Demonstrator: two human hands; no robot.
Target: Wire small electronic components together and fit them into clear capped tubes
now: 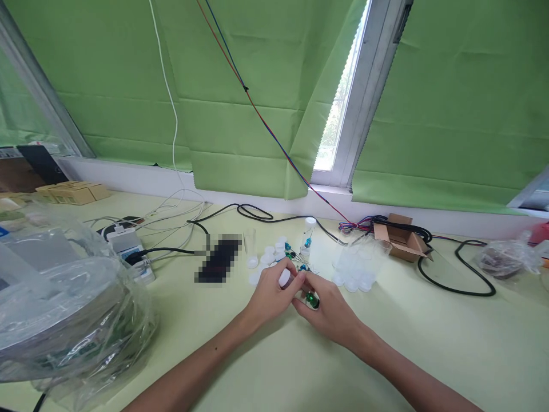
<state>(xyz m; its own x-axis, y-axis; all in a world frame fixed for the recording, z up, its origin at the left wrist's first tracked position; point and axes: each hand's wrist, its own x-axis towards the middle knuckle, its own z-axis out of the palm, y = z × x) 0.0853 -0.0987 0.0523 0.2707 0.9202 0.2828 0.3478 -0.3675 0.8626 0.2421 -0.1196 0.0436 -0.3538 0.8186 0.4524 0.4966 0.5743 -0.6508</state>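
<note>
In my left hand [271, 290], closed fingers grip a small clear vial near its white cap [284, 278]. My right hand [332, 303] meets it, thumb and fingers closed around the vial's other end. A dark green part [312, 300] shows between the right thumb and fingers, seemingly inside the vial; the fingers hide much of it. Just beyond the hands lie several blue and green parts with thin wire legs [303, 268]. White caps [269, 256] are scattered to their left. A capped vial [307, 243] with a blue part in it stands behind.
Clear empty vials [358, 266] lie grouped on the right, and another vial [251, 252] stands left. A pixelated dark object [218, 260], power strip [143, 270], cables and open cardboard box [401, 237] sit farther back. A plastic-wrapped spool [72, 309] fills the left side.
</note>
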